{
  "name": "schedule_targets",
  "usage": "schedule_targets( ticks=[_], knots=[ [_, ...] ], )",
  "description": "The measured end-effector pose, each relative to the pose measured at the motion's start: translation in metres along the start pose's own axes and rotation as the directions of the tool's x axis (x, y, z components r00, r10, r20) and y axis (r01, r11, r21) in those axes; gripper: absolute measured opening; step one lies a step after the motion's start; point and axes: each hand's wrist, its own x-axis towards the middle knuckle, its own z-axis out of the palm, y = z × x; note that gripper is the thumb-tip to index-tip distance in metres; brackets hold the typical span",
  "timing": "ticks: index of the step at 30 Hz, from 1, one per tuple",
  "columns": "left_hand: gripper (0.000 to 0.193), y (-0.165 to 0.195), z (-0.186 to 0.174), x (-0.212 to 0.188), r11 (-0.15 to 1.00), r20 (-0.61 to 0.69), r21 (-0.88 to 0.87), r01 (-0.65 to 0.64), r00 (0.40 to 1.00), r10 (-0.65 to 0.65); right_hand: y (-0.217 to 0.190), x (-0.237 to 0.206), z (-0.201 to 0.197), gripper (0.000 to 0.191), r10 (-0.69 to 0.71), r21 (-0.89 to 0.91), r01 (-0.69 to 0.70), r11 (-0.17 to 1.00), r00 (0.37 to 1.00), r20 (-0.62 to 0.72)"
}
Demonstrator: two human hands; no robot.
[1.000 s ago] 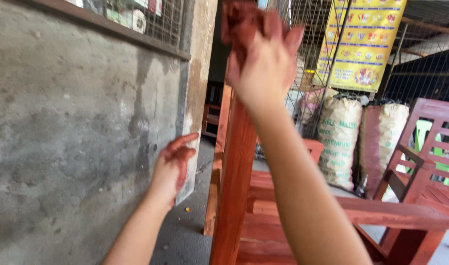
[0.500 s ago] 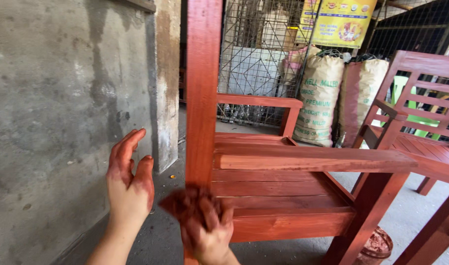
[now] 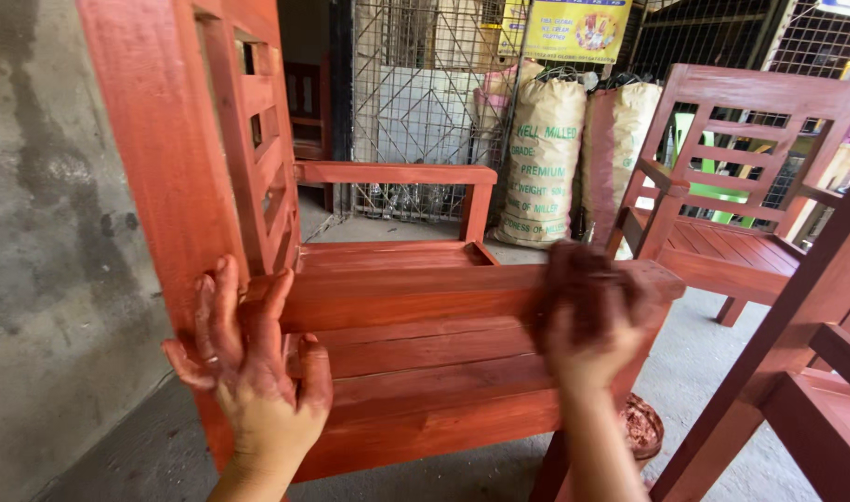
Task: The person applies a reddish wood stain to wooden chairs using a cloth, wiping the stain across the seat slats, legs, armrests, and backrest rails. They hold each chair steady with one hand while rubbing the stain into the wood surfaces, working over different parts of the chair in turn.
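— Background items, please.
— Two filled woven sacks (image 3: pixel 546 163) stand upright side by side against a wire mesh screen (image 3: pixel 415 93). A yellow banner (image 3: pixel 578 28) hangs above them.
— And to the right?
— A second red wooden armchair (image 3: pixel 731 195) on the concrete floor (image 3: pixel 704 363). Grey plastered wall (image 3: pixel 44 232) at left.

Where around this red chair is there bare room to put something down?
The chair seat boards between the left hand and the right hand, which grips a stained rag, lie bare. So does the concrete floor toward the second chair. It is crowded by the sacks at the wire fence.
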Motion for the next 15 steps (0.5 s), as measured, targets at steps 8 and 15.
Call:
schedule_targets(
  ticks=[8, 15],
  knots=[
    [0.057, -0.005, 0.006, 0.004, 0.999, -0.018, -0.03, -0.043, 0.999, 0.043, 0.047, 0.025, -0.017, 0.016, 0.319, -0.054, -0.341, 0.939, 0.917, -0.238],
    [0.048, -0.037, -0.042, 0.02, 0.993, -0.021, 0.094, -0.067, 0.997, 0.069, -0.21, -0.01, 0.068, 0.039, 0.099, -0.166, -0.095, 0.982, 0.995, 0.02]
  ],
)
